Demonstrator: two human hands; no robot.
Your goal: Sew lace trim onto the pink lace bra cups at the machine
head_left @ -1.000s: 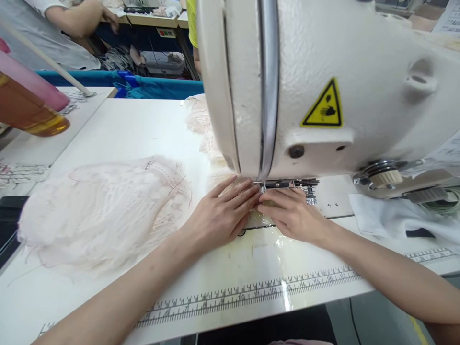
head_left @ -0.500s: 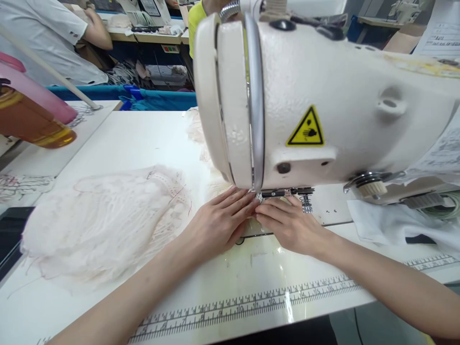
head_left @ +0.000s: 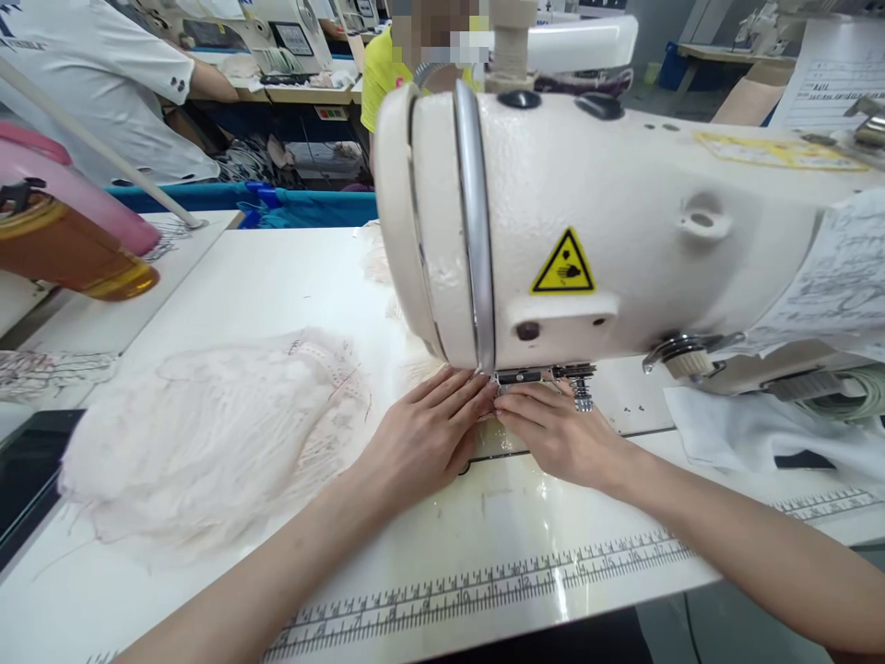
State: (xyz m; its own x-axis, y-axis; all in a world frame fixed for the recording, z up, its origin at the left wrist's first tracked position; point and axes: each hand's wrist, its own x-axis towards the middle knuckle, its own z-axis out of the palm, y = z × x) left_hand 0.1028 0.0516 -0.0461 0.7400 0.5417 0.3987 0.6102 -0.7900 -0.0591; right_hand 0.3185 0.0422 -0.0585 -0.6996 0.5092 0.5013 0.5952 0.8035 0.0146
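A cream sewing machine [head_left: 595,221] fills the upper right, its presser foot [head_left: 529,376] just above my fingertips. My left hand [head_left: 425,433] lies flat with fingers stretched toward the foot, pressing on pale lace fabric. My right hand [head_left: 557,433] rests flat beside it, fingers pointing left so the two sets of fingertips meet under the machine head. A heap of sheer pale pink lace [head_left: 207,433] lies on the white table [head_left: 277,277] to the left of my left arm.
A printed ruler strip [head_left: 484,586] runs along the table's front edge. A pink and amber bottle [head_left: 76,249] lies at the far left. White cloth [head_left: 753,429] sits right of the machine. Other people [head_left: 103,83] work at benches behind.
My hands have stayed at the presser foot, barely shifting. The view has tilted upward, showing more of the machine's top and the room behind.
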